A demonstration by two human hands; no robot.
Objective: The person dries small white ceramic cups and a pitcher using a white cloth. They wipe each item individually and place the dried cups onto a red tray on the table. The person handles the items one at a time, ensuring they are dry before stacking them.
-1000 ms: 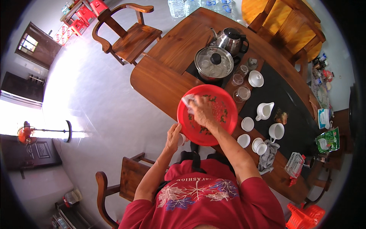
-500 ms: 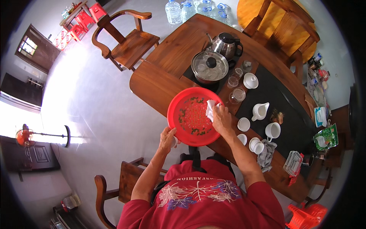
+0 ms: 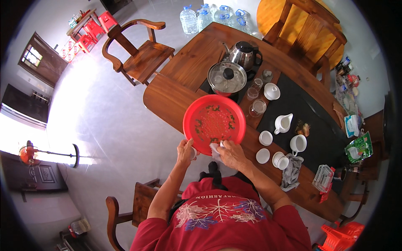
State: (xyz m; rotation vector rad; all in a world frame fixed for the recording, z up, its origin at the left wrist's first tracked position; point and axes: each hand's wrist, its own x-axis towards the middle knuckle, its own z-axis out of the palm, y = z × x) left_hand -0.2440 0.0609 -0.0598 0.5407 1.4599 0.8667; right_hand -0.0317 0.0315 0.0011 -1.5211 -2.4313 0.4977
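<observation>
Around the basin (image 3: 214,125), my feed puts the pot (image 3: 219,79) just past twelve, kettle (image 3: 244,58) at one behind it, pitcher (image 3: 283,124) at three, towel (image 3: 292,173) at four, all four on the table (image 3: 184,79); the armchair (image 3: 144,60) sits between ten and eleven.

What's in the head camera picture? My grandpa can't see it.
A person's left hand holds a red basin by the rim; the right hand holds a white cloth or tissue at its near edge. A wooden table beyond bears a pot, kettle and white cups.
</observation>
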